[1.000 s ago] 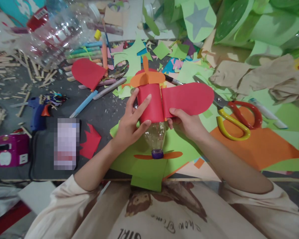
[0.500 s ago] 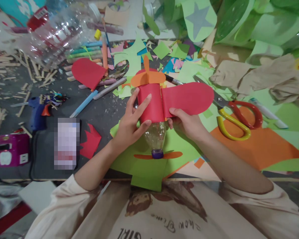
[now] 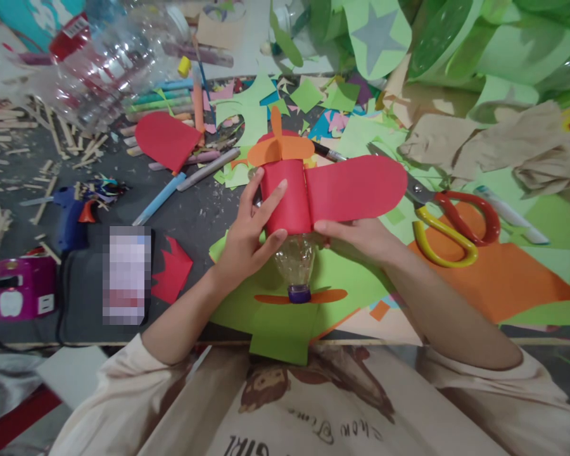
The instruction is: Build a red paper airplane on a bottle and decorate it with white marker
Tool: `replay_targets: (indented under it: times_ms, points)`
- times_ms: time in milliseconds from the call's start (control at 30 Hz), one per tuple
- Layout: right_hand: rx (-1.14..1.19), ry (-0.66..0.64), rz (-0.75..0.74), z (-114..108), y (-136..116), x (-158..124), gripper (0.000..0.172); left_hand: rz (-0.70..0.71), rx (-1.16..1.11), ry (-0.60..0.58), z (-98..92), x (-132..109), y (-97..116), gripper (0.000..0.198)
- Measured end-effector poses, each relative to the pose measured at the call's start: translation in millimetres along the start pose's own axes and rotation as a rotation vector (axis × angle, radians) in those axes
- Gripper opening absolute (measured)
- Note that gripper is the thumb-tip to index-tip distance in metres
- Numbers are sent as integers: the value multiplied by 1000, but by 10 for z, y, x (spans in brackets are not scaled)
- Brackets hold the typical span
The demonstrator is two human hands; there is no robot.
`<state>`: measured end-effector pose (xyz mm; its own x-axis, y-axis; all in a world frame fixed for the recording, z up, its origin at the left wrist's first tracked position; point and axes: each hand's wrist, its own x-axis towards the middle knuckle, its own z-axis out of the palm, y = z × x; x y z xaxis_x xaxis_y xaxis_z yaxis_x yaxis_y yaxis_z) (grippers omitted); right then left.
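A plastic bottle (image 3: 294, 258) wrapped in red paper (image 3: 289, 199) lies with its purple cap (image 3: 299, 293) toward me. Orange paper blades (image 3: 281, 147) stand at its far end, and an orange paper strip (image 3: 330, 296) lies at the cap. My left hand (image 3: 253, 231) is closed round the bottle's left side, fingertips on the red paper. From the bottle's right side a rounded red paper wing (image 3: 361, 189) sticks out. My right hand (image 3: 349, 235) is at the wing's near inner corner, thumb along its lower edge by the bottle; its other fingers are mostly hidden underneath.
Scissors (image 3: 449, 221) lie at right on orange paper (image 3: 498, 278). A second red wing piece (image 3: 167, 140), a blue glue gun (image 3: 71, 218), a phone (image 3: 127, 275) and a red paper scrap (image 3: 173, 269) are at left. Plastic bottles (image 3: 118, 63) and paper scraps crowd the back.
My right thumb has slid off the wing's face to its lower inner corner, closer to the bottle. My left hand keeps its hold, and the bottle has barely shifted.
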<state>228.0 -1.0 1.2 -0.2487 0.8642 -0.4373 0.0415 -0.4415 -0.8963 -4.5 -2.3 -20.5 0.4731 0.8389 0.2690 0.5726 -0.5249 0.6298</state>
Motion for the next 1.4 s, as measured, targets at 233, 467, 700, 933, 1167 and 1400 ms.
replay_targets:
  times_ms: [233, 467, 700, 933, 1167, 1400]
  points:
    - [-175, 35, -203, -150, -8, 30, 26, -11, -6, 0, 6, -7, 7, 63]
    - [-547, 27, -297, -137, 82, 28, 35, 5, -18, 16, 16, -11, -8, 65]
    - [-784, -56, -314, -152, 2, -3, 47, 28, -25, 10, 19, -15, -19, 65]
    - [-818, -83, -321, -148, -12, -11, 48, 28, -38, 19, 31, -13, -23, 64]
    - [-839, -112, -300, -146, -42, -4, 49, 37, -39, 6, 17, -8, -28, 65]
    - [-858, -114, -274, -145, -46, -2, 49, 30, -26, 10, 12, -8, -19, 65]
